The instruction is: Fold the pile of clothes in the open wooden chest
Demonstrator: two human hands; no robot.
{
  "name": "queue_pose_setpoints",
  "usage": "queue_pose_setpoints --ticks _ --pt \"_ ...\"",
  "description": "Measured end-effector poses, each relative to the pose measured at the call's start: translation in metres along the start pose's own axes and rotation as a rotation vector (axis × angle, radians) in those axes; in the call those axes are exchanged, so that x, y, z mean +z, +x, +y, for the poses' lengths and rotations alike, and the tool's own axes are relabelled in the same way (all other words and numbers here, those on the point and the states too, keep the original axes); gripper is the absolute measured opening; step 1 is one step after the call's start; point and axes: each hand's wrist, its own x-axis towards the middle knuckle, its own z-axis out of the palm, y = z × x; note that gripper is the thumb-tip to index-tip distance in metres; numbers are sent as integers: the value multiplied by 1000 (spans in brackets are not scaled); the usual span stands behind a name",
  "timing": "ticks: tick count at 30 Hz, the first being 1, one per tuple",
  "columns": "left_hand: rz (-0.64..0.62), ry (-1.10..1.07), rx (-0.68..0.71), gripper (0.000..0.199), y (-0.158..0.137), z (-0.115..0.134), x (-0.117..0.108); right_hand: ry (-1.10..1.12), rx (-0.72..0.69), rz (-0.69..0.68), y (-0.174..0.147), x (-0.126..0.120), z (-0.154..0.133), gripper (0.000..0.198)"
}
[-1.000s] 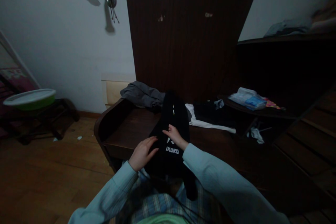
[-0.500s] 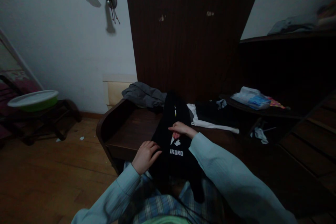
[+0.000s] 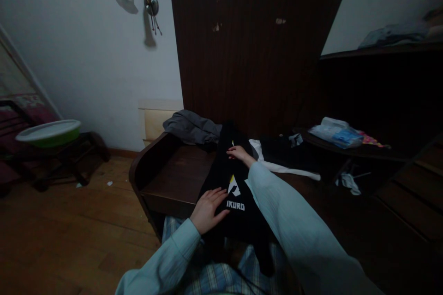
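A black garment (image 3: 221, 170) with a white-and-yellow emblem and the letters "IKURO" lies over the dark wooden bench (image 3: 169, 173); its near end hangs down over my lap. My left hand (image 3: 208, 209) rests flat on its left side beside the lettering, fingers stretched out and thumb apart. Farther up the cloth is my right hand (image 3: 240, 153), just below a small pale-and-yellow mark. Its fingers point left, slightly bent and apart, touching the fabric with no visible grip.
A grey cloth (image 3: 192, 126) is heaped at the bench's back left. Dark and white clothing (image 3: 284, 166) lies to the right, near a plastic packet (image 3: 335, 132) on a shelf. Behind stands a dark wooden panel (image 3: 249, 69). A green basin (image 3: 51, 133) sits on a stand at far left.
My right hand has moved up the black garment, uncovering the emblem. My left hand has shifted right and flattened beside the lettering. The view has moved slightly.
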Motion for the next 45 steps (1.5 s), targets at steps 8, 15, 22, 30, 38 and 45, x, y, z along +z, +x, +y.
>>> queue_pose_setpoints --ticks 8,15,22,30,38,45 --pt "-37 -53 -10 45 2 -1 -7 114 -157 -16 -10 -21 2 19" --pt "26 -88 -103 29 12 23 -8 -29 -163 -148 -39 -63 21 9" --pt "-7 -166 -72 21 22 50 3 -470 -143 -256 -80 -57 51 25" --pt "31 -327 -209 33 23 62 17 -381 -255 -165 -100 -48 65 22" --pt "-24 -538 -334 54 50 81 30 -179 -339 28 -101 -41 83 29" --pt "4 -597 -343 26 57 80 33 -130 -328 37 -98 -42 86 31"
